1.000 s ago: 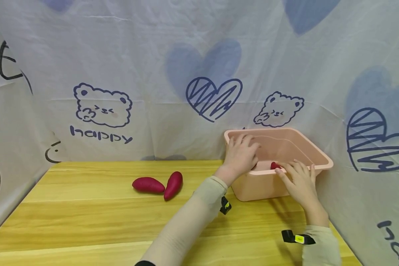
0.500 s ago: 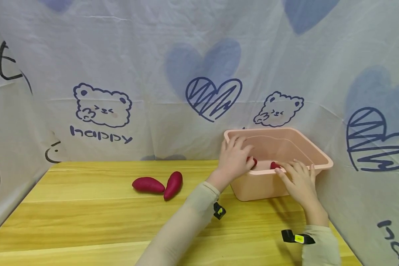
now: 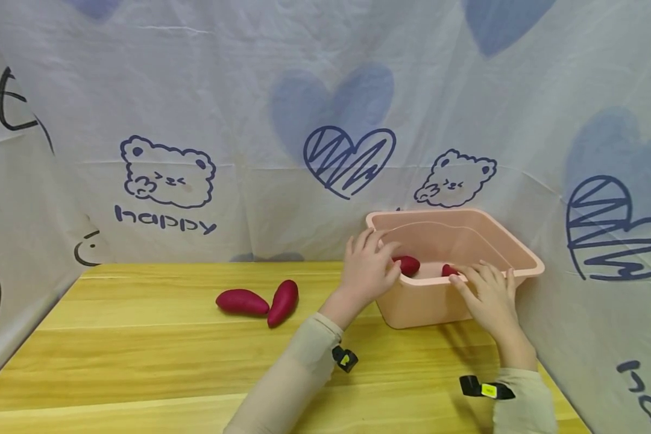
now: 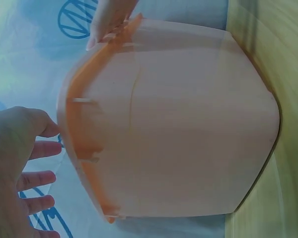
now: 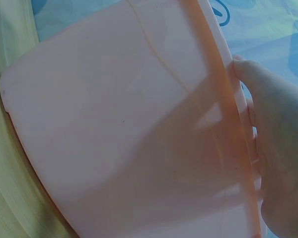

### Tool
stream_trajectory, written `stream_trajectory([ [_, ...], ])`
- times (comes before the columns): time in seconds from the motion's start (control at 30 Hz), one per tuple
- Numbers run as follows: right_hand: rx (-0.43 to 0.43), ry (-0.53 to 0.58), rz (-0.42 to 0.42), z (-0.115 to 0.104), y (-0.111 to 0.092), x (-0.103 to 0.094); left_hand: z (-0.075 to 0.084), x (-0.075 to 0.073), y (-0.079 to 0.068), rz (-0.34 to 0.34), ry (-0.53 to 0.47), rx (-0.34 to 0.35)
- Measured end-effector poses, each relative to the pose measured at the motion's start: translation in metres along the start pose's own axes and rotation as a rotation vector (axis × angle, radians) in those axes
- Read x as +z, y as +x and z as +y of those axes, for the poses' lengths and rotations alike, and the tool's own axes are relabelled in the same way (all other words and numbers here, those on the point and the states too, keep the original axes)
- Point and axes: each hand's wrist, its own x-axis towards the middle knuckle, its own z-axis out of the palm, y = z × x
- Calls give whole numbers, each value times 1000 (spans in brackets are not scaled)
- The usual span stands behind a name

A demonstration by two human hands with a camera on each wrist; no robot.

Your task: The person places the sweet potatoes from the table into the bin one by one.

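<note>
A pink plastic bin (image 3: 428,301) stands at the right of the wooden table. Inside it, near the left front corner, lies a dark red sweet potato (image 3: 408,265); the end of another red piece (image 3: 448,270) shows by my right thumb. My left hand (image 3: 366,268) hovers at the bin's left front corner, fingers spread and thumb overlapping the rim, holding nothing. In the left wrist view, those fingers (image 4: 39,178) are apart. My right hand (image 3: 490,298) rests over the front rim, fingers reaching inside, thumb at the edge; its fingertips are partly hidden.
Two more sweet potatoes, one lying sideways (image 3: 242,302) and one slanted (image 3: 283,303), lie at the middle left of the table (image 3: 141,361). A printed cloth (image 3: 282,120) hangs behind the table and along both sides, close to the bin.
My left hand has drawn back left and a little down from inside the bin, uncovering the sweet potato in its left corner. My right hand has stayed in place on the rim.
</note>
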Motion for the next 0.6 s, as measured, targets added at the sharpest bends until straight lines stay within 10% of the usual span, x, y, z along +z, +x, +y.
stream_trajectory([
  [0.6,3,-5,-3,1,-1,0,-27,-12,-37,16,31,-36],
])
